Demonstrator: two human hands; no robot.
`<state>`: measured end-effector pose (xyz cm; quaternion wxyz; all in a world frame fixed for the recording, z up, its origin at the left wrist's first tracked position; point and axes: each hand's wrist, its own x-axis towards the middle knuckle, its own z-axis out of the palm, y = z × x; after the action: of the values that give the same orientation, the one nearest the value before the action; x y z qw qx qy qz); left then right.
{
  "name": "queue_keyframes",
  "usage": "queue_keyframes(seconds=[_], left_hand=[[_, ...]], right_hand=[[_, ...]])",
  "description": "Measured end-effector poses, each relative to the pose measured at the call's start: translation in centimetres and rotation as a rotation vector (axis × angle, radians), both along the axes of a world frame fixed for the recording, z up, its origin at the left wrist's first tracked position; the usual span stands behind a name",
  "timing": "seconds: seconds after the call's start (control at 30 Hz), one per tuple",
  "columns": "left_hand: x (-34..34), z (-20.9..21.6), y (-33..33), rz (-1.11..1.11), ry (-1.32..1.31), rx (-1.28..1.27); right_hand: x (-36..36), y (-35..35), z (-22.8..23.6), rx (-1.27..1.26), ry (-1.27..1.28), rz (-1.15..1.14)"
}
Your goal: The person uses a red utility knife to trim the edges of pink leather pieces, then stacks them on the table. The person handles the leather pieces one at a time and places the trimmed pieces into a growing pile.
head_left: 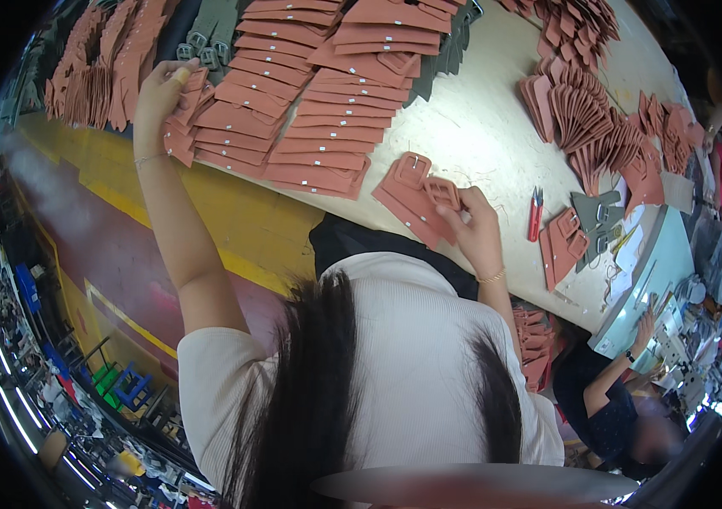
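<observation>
My left hand [160, 95] reaches out to the far left of the table and grips a small stack of terracotta leather straps [184, 127] at the end of a row. My right hand [473, 222] rests near the table's front edge, fingers closed on a terracotta piece with a square buckle [442, 192], which lies on a short pile of similar buckle pieces [408, 197]. Rows of overlapping terracotta straps [310, 93] with small metal tabs cover the table between the two hands.
The beige table [480, 127] also carries red snips [535, 212], fanned terracotta pieces [582, 119], dark green buckle pieces [208, 34] and more buckle pieces [563, 246]. Another person [607, 399] sits at a sewing machine [649, 280] at lower right. Yellow-striped floor [123, 254] lies to the left.
</observation>
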<state>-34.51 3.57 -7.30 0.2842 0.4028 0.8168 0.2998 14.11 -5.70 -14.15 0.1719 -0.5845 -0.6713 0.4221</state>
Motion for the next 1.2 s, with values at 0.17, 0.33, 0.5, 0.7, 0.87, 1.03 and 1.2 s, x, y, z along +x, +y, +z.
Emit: queue_keyframes(seconds=[0.17, 0.33, 0.5, 0.7, 0.87, 1.03, 1.2], left_hand=[[1.6, 0.7, 0.0, -0.009, -0.044, 0.009], [2.6, 0.7, 0.2, -0.039, -0.109, 0.002], [4.3, 0.5, 0.8, -0.124, -0.110, -0.029], [6.6, 0.2, 2.4, -0.240, -0.069, -0.042], [8.7, -0.5, 4.0, -0.348, -0.061, -0.045], [11.2, -1.2, 5.4, -0.429, -0.090, -0.048], [13.7, -1.5, 6.9, -0.531, -0.116, -0.025]], right_hand=[[3.6, 2.6, 2.3, 0.227, -0.073, -0.166], [5.5, 3.4, 4.0, 0.228, 0.261, -0.369], [4.0, 3.2, 3.6, 0.175, 0.404, -0.376], [-0.5, 0.4, 0.8, -0.261, 0.874, -0.334], [-1.8, -0.5, -2.6, -0.630, 0.756, -0.317], [-0.6, -0.2, -3.7, -0.695, 0.788, -0.258], [-0.6, 0.3, -3.4, -0.723, 0.738, -0.274]])
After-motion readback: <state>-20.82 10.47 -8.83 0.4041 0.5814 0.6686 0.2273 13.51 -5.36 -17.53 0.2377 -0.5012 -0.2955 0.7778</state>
